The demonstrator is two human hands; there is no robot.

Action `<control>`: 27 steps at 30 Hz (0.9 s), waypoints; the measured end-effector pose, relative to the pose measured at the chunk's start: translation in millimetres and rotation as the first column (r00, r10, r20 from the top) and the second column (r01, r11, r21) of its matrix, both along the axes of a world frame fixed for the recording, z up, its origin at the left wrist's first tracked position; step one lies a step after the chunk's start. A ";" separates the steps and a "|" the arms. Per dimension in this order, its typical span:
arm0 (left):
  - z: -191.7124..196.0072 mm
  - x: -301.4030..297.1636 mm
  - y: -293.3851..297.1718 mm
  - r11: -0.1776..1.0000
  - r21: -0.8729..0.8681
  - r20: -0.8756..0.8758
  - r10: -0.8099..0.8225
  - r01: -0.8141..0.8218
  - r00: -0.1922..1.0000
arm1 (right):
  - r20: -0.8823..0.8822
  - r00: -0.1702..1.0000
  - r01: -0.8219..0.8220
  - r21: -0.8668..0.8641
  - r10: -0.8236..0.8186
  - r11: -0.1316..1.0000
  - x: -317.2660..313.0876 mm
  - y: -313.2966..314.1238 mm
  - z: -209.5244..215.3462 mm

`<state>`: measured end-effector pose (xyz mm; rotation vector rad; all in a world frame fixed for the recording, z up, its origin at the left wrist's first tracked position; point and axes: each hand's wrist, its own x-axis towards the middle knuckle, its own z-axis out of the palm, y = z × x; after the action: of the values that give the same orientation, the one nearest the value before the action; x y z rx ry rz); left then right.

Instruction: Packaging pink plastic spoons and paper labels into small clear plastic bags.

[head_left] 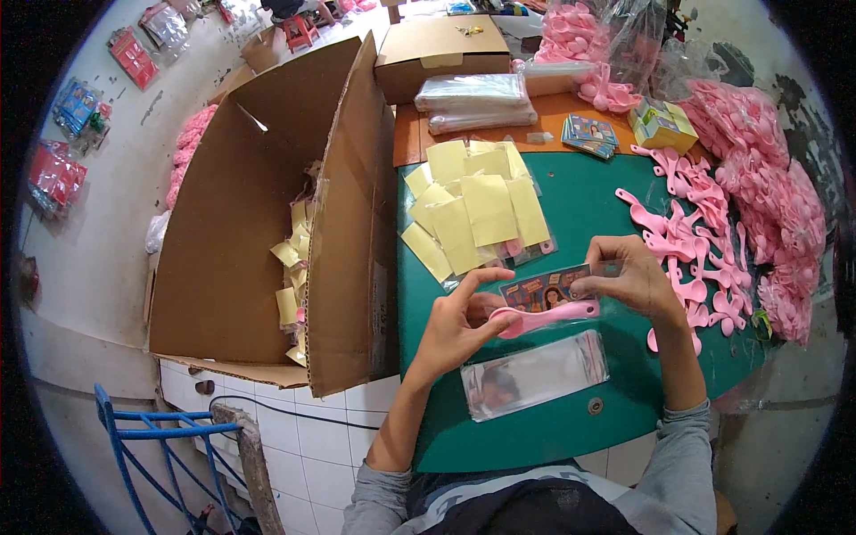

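Here, nearest the body: stack of clear sleeves [535, 374] flat on the green bench [571, 419], just below both hands. Left hand [459, 325] pinches the bowl end of a pink spoon [544, 316]; grip closed on it, thumb and forefinger. Right hand [629, 276] pinches a printed card [546, 290] at its right edge, fingers closed on it. Spoon long axis runs left–right, slightly raised to the right, lying just under the card and roughly parallel to it; both seem inside a clear sleeve, hard to confirm. Handle end points toward right hand, which is nearer that end. Beyond: yellow slips [477, 214] fanned on bench, loose pink spoons [704, 259] to the right. Left: open carton [267, 205] holding more yellow packs
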<state>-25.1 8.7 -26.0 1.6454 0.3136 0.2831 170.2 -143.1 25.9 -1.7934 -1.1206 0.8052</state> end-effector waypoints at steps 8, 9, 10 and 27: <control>-2.3 -1.1 -0.4 0.999 0.016 0.008 0.037 -0.038 0.999 | -0.094 0.992 -0.092 -0.134 0.080 0.987 -0.4 -1.6 4.9; -0.8 -1.9 -1.3 0.999 0.025 -0.004 0.029 -0.028 1.000 | -0.125 0.990 -0.073 -0.108 0.059 0.991 -1.6 -1.7 4.1; 1.2 -2.6 -1.7 0.999 0.025 -0.005 0.028 -0.028 1.000 | -0.155 0.987 -0.054 -0.082 0.041 0.995 -2.4 -1.1 3.0; -20.2 -81.2 -80.9 0.895 -0.446 -0.223 -0.133 0.020 0.966 | 0.315 0.880 -0.346 -0.087 0.355 0.934 -102.4 -49.3 -16.9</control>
<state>-106.3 -72.2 -46.2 1.2360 0.4643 -0.0592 67.8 -192.5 9.0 -1.8151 -1.6974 0.7466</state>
